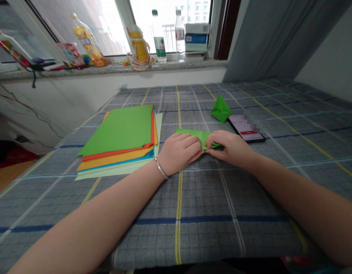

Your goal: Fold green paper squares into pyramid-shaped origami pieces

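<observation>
A folded sheet of green paper (193, 132) lies on the checked tablecloth in front of me, partly covered by both hands. My left hand (181, 151), with a silver bracelet at the wrist, rests on the paper's left part with its fingers curled at the near edge. Thumb and fingers of my right hand (225, 145) pinch the near right edge of the same paper. The two hands almost touch at the middle. Beyond them stands a folded green paper shape (220, 109) with a pointed top.
A stack of coloured paper (121, 127), green on top, lies to the left. A phone (246, 128) with a lit screen lies right of the hands. Bottles (160, 43), a yellow cup (140, 47) and boxes (196, 40) line the window sill behind the checked cloth (204, 198).
</observation>
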A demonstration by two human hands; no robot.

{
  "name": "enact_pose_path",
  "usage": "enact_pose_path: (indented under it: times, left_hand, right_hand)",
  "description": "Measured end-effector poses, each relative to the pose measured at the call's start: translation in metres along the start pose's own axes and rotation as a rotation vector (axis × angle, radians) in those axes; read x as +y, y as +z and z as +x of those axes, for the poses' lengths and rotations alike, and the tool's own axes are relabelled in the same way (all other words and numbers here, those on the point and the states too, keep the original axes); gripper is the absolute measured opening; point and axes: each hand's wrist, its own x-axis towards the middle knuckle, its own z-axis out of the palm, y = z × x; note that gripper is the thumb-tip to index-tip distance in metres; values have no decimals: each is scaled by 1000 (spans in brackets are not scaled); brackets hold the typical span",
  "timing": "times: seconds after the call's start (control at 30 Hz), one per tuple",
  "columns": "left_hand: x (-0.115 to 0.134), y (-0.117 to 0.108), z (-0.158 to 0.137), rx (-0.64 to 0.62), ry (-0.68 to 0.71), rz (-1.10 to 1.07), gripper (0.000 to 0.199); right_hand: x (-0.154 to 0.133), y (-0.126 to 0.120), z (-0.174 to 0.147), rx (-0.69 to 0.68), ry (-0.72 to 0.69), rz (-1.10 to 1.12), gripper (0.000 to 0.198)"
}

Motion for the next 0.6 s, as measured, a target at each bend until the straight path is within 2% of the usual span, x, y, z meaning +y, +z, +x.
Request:
enact_pose_path:
  times: [0.27, 0.47, 0.6]
  left_hand:
    - [0, -1, 2, -18, -10, -44, 26]
    - [0, 2, 2, 16, 24, -87, 23]
    - [1, 4, 2, 29, -13, -143, 22]
  right_hand:
    - [-3, 5, 4, 84, -99, 196, 9]
    - [-6, 6, 6, 95, -132, 191, 11]
    - [-6, 5, 6, 100, -123, 239, 13]
